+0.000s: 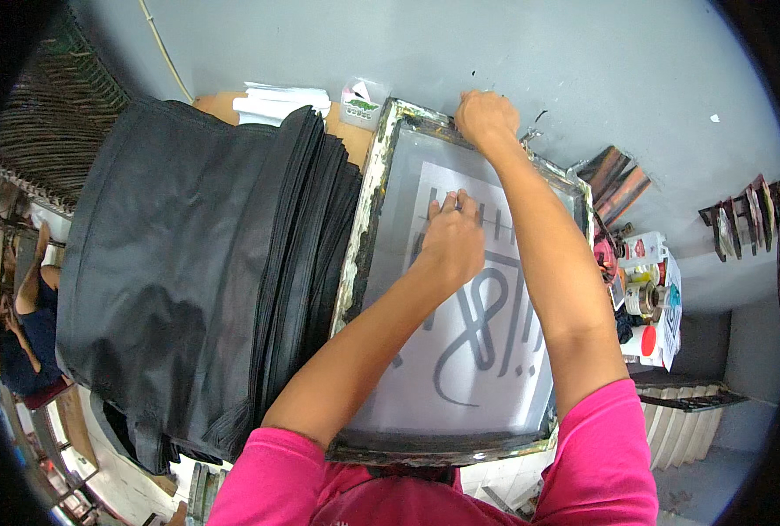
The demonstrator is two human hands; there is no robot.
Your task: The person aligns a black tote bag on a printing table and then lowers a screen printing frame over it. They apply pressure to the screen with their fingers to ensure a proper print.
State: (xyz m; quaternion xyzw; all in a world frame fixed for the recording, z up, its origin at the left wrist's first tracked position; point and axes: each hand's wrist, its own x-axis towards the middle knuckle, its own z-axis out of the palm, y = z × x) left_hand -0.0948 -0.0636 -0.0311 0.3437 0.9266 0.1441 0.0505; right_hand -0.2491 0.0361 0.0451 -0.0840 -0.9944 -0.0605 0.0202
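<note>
A screen printing frame [348,289] with paint-smeared edges lies in front of me, its long side running away from my body. Through its mesh shows a white sheet with a large dark lettering design [486,324]. My left hand [454,238] rests on the mesh over the upper part of the design, fingertips pressed down and slightly apart, with nothing visible in it. At the far edge of the frame, my right hand [488,118] is closed over the rim. Its fingertips are partly hidden.
Left of the frame stands a thick stack of black fabric bags [171,272]. Behind it are white papers [280,101] and a small clear box [362,101], against a grey wall. Cans and tubs [642,298] crowd a surface at right. Another person [35,307] sits far left.
</note>
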